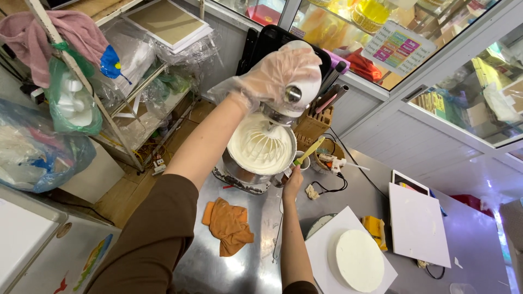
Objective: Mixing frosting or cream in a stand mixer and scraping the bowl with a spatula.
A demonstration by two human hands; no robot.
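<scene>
My left hand [275, 73], in a clear plastic glove, rests on top of the white stand mixer head [303, 90]. Below it a wire whisk [265, 146] sits in the metal bowl [239, 173], which is full of white cream. My bare right hand [293, 184] grips the bowl's right side, next to a yellow-green spatula [309, 151] standing in a small cup. A round white-frosted cake [359, 259] lies on a white square board [327, 250] near my right forearm.
An orange cloth [229, 226] lies on the steel table [261, 267]. A wooden knife block [314, 121], a cable, a white board [418, 224] and a yellow sponge [374, 228] sit further right. A cluttered wire shelf with plastic bags stands at left; a glass display case runs behind.
</scene>
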